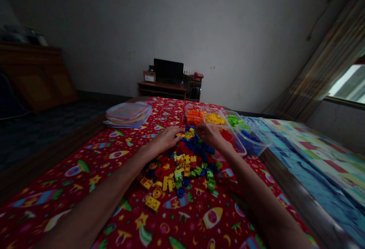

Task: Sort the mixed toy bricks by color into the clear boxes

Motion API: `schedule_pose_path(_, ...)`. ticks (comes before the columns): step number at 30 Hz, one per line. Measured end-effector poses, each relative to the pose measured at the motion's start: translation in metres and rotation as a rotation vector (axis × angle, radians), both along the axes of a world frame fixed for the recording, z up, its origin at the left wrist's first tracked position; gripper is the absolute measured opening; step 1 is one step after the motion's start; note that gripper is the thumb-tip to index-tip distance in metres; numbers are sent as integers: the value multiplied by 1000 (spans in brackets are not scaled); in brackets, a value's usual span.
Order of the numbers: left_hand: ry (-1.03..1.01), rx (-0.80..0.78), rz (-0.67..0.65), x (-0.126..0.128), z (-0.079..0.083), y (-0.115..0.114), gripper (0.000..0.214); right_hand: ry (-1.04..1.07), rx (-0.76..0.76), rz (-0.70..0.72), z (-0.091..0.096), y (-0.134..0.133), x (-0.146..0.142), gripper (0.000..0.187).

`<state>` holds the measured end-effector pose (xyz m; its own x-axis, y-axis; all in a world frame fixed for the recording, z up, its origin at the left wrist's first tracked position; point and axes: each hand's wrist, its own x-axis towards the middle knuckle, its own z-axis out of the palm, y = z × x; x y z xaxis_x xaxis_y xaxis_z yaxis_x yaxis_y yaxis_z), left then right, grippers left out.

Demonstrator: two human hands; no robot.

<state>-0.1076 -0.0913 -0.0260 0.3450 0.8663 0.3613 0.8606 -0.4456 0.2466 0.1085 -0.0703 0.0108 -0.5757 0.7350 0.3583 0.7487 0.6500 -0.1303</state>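
Observation:
A heap of small plastic building bricks (182, 167) in red, yellow, blue, green and orange lies on a red patterned cloth (114, 188). My left hand (165, 138) rests on the far left side of the heap, fingers curled among the bricks. My right hand (209, 134) lies at the heap's far right side, fingers bent down onto the blue and yellow bricks. What either hand grips is hidden by the fingers. Behind the hands stand clear tubs of orange bricks (194, 116), yellow bricks (214, 118), green bricks (234, 120), red bricks (232, 138) and blue bricks (252, 140).
A stack of clear lids (128, 114) lies at the cloth's far left. Right of the cloth runs a wooden edge (288, 182) and a blue patterned mat (319, 157). A low cabinet with a dark screen (168, 72) stands against the back wall.

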Motion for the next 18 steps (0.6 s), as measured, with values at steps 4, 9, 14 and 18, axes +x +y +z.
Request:
schedule_pose_path(4,-15,-37,-27,6,-13,1,33,-93,12,-28,-12,-5,-7,24)
schedule_pose_path(9,48,-24,-14,2,-14,4,31,-142,-38,66,-32,0,-11,27)
schedule_pose_path(14,70,-38,25,0,-12,2,26,-65,-30,71,-28,-2,-11,31)
schedule_pose_path(18,66,-37,37,2,-6,-4,24,14,-38,83,-20,-1,-4,35)
